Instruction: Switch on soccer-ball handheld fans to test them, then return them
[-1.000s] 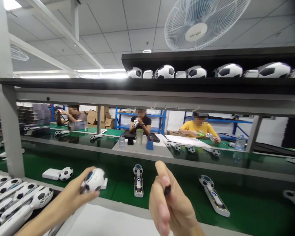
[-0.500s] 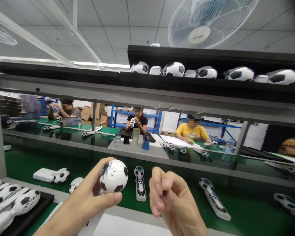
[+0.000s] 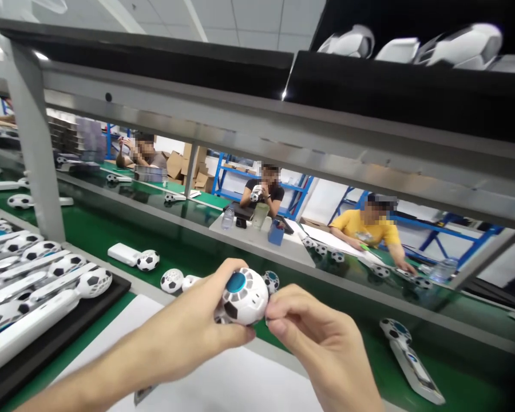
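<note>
In our left hand (image 3: 193, 323) we are holding a white ball (image 3: 251, 294) with black patches (image 3: 230, 309) and a blue disc (image 3: 236, 282); white paper (image 3: 232, 377) is showing below, green belt (image 3: 88, 220) beyond.

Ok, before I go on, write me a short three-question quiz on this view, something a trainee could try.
1. Which hand is wrapped around the football-patterned ball? A) left B) right C) neither
2. True or false: several white gadgets lie on the black tray at the left.
3. Fill in: the co-worker on the right, across the line, wears a ____ shirt.

Key:
1. A. The left hand is around it; the right hand has its fingertips at the ball's edge.
2. True.
3. Yellow.
</note>
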Tool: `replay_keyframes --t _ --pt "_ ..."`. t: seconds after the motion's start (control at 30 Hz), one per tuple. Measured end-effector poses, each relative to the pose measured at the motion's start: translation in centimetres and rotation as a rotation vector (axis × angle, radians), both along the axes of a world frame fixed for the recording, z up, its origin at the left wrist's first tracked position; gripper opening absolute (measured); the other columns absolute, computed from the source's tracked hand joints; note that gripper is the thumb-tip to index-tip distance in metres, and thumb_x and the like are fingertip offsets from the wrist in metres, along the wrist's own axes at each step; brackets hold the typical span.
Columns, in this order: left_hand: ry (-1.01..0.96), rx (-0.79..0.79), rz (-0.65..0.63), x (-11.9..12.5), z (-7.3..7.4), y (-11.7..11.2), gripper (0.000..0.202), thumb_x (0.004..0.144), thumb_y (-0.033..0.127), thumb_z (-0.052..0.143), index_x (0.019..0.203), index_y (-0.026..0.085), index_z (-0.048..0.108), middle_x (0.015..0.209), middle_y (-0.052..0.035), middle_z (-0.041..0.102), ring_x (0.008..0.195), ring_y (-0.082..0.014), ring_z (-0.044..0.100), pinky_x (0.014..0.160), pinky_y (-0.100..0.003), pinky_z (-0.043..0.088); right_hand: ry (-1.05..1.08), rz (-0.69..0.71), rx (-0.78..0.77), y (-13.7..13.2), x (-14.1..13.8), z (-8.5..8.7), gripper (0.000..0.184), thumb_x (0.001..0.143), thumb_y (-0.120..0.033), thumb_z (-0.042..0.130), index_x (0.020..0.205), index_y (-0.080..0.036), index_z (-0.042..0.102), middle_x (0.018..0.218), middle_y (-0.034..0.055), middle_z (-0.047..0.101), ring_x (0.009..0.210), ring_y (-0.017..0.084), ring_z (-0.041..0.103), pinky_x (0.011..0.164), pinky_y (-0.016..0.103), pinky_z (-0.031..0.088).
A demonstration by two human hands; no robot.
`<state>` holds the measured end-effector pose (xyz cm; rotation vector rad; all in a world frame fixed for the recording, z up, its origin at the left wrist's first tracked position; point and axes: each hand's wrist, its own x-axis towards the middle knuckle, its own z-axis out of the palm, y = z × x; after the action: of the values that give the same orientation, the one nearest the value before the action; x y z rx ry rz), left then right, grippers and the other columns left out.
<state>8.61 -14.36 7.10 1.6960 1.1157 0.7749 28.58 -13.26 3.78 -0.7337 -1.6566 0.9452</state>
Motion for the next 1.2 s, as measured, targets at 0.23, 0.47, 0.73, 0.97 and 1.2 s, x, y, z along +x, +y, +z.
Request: replay_keyframes --t 0.23,0.47,0.73,0.97,1.2 --pt "0.116 0.117 -0.024 0.1 -1.1 0.7 0.040 0.077 0.020 0.066 0.113 0.029 0.050 0.101 0.0022 0.061 0.082 -0.0165 0.056 0.066 -0.023 0.041 -0.110 -0.058 -0.056 0.6 0.1 -0.9 0.010 0.082 -0.041 0.077 0.083 -0.031 0.078 0.091 0.0028 0.051 0.086 0.020 0.055 0.076 0.031 0.050" --pt "0.185 0.197 -0.009 0.1 -1.0 1.1 0.044 0.079 0.022 0.065 0.119 0.031 0.051 0.107 0.0009 0.063 0.094 -0.0209 0.058 0.076 -0.028 0.045 -0.023 -0.037 -0.150 0.8 -0.7 -0.8 0.028 0.081 -0.042 0.079 0.107 -0.033 0.072 0.111 0.0038 0.061 0.098 0.022 0.060 0.083 0.033 0.053" --pt "0.297 0.262 -0.083 -0.3 -1.4 1.2 0.057 0.085 0.026 0.059 0.138 0.039 0.042 0.119 -0.0030 0.061 0.103 -0.0282 0.058 0.083 -0.037 0.046 0.062 0.178 -0.390 0.8 -0.4 -0.8 0.064 0.083 -0.034 0.080 0.140 -0.025 0.052 0.133 0.0095 0.063 0.121 0.027 0.060 0.099 0.039 0.054" --pt "0.293 0.313 -0.062 0.2 -1.7 1.4 0.060 0.074 0.053 0.072 0.126 0.034 0.049 0.116 -0.0031 0.064 0.096 -0.0294 0.059 0.076 -0.037 0.045 -0.008 0.190 -0.374 0.7 -0.6 -0.6 0.058 0.086 -0.035 0.077 0.139 -0.024 0.055 0.135 0.0089 0.062 0.124 0.028 0.058 0.104 0.041 0.049" --pt "0.415 0.427 -0.055 0.6 -2.2 1.6 0.057 0.085 0.069 0.051 0.121 0.025 0.046 0.110 -0.0079 0.062 0.087 -0.0290 0.061 0.071 -0.037 0.043 -0.097 0.086 -0.264 0.2 -0.7 -1.1 0.053 0.088 -0.044 0.072 0.135 -0.027 0.057 0.133 0.0097 0.062 0.119 0.029 0.060 0.099 0.041 0.053"
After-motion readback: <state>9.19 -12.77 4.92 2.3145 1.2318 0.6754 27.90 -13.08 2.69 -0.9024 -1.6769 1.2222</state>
